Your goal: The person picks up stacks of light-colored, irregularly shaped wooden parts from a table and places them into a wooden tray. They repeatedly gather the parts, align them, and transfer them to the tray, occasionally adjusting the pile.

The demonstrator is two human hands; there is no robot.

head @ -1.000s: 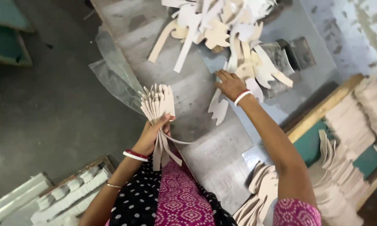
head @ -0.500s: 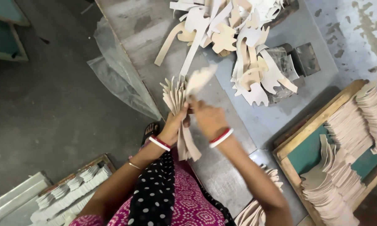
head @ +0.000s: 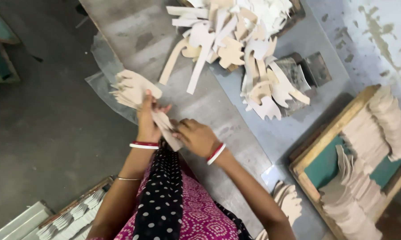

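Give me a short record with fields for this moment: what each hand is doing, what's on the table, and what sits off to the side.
left hand: grips a fanned stack of flat beige cut-out pieces
right hand: touches the stack's lower end
grey metal table: carries a loose heap of beige cut-out pieces
wooden tray with green base: holds rows of stacked beige pieces
clear plastic sheet: lies at the table's edge under the held stack

A fanned bundle of pale cream cut-out pieces (head: 136, 92), flat and thin with notched, curved outlines, held above the grey table edge; its broad fanned end points toward ten o'clock, its narrow tail end toward four o'clock, stacked face to face
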